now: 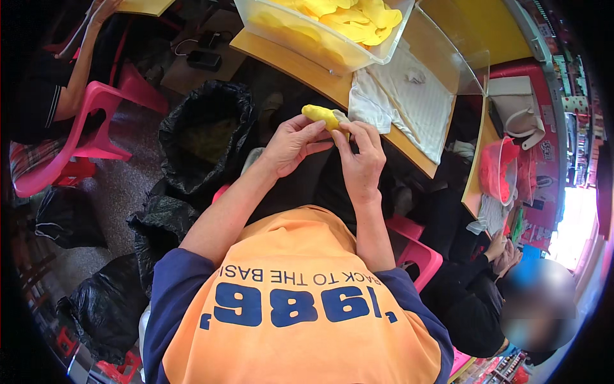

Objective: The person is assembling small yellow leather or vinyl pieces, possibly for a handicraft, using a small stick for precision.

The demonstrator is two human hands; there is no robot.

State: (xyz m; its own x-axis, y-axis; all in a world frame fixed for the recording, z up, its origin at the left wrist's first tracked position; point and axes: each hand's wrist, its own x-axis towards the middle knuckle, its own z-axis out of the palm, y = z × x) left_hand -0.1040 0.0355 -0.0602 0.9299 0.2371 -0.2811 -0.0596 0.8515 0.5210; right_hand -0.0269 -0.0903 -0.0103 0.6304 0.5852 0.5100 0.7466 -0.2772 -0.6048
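Observation:
My left hand pinches one end of a small, plump yellow piece of soft-looking material, its thumb pressed against the fingers. At the other end my right hand grips it too, thumb and fingers closed together. A pale bit shows at the right-hand end; I cannot tell whether it is part of the piece. Both hands hold it above my lap, just in front of the table edge. Beyond them a clear plastic bin holds several flat, soft yellow pieces.
A white cloth lies on the wooden table. Black plastic bags stand open at the left, near a pink chair with a seated person. Another person works at the lower right, near a tub of pinkish-red pieces.

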